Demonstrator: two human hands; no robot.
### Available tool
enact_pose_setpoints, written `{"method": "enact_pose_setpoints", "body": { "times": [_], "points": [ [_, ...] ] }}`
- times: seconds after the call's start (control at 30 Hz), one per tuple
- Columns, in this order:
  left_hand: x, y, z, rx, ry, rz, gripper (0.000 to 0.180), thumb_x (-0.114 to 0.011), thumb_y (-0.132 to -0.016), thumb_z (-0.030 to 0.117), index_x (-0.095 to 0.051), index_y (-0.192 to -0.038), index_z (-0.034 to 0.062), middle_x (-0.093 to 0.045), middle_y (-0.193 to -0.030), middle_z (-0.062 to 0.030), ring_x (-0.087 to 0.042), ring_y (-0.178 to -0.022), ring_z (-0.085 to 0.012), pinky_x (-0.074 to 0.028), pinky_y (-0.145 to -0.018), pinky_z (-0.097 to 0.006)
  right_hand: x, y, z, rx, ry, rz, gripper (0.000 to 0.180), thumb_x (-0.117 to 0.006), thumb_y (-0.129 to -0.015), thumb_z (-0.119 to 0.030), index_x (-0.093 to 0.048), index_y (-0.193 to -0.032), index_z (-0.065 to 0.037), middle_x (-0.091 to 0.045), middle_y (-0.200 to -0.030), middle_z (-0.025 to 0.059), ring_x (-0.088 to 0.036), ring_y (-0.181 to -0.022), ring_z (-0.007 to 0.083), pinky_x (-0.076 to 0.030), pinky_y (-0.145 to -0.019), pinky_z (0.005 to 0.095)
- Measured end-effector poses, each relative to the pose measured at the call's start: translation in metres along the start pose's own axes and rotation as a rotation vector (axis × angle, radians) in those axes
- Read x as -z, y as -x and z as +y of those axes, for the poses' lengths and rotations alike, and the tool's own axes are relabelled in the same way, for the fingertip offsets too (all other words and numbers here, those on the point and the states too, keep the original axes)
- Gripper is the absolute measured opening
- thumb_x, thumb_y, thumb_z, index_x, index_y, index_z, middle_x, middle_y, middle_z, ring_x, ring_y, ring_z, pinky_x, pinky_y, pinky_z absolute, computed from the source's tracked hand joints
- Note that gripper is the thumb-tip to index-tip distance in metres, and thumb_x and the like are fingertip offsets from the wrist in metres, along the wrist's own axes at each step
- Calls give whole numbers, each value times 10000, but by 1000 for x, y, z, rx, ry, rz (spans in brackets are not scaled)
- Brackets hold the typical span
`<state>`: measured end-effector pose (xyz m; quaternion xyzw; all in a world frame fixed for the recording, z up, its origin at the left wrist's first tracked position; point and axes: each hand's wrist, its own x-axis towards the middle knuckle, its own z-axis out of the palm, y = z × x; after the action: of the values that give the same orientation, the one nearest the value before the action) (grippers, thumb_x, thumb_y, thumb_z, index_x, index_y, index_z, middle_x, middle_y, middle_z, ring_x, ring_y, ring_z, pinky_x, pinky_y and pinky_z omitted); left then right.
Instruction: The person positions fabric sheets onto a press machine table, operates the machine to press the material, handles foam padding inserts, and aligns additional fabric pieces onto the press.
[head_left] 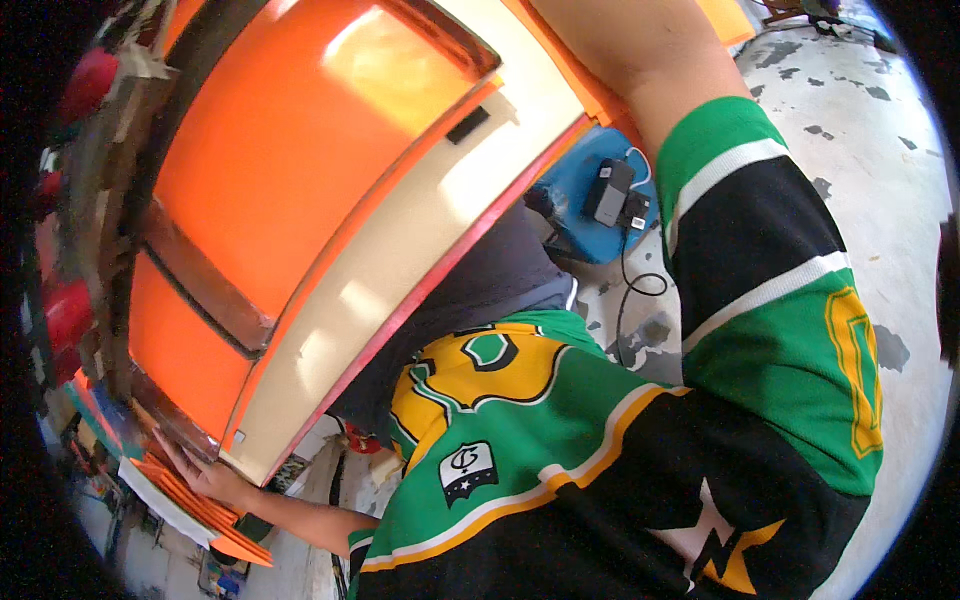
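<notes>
The orange sheet (pixel 260 170) is spread over the cream table (pixel 400 220), and it is seen in two sections, because a glossy brown bar (pixel 205 285) is laid across it. The nearer section is bounded by another dark bar close to the table's corner. The spreading of the sheet is judged to be done, since no large fold is seen in it.

By that corner, the left hand (pixel 215 483) is placed at an orange stack (pixel 180 490), whose layers are fanned a little. Its fingers are stretched out, but whether the stack is pinched or only touched cannot be told. The right forearm (pixel 640 45) is reached forward past the upper edge of the view; the right hand is not shown, so its state and what is held by it cannot be told.

The work is therefore judged to be in the middle, not finished: both arms are engaged, and the layers of the stack are not yet squared. How many pieces are left cannot be counted. Beside the table, a black adapter (pixel 607 192) is set on a blue stool (pixel 590 240).
</notes>
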<state>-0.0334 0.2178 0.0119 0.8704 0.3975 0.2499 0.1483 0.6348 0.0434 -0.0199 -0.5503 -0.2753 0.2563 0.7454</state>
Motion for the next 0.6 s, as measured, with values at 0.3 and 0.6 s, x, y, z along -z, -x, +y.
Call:
{"method": "enact_pose_setpoints", "body": {
  "times": [0.3,0.6],
  "points": [
    [-9,4,-16,46,140,-16,487,-368,-948,-10,-447,-1428,-9,-464,-1470,-141,-414,-1374,-257,-286,-1145,-374,10,17,1,-34,39,26,162,-632,-924,-193,-659,-1026,-69,-509,-714,0,-458,-620,112,-419,-536,265],
    [-5,-1,-15,46,178,-19,519,-335,-922,-42,-445,-1428,-10,-470,-1466,-133,-408,-1381,-260,-273,-1160,-383,3,10,3,-14,10,23,196,-595,-939,-149,-653,-1090,-37,-548,-754,21,-499,-637,121,-479,-548,283]
  ]
}}
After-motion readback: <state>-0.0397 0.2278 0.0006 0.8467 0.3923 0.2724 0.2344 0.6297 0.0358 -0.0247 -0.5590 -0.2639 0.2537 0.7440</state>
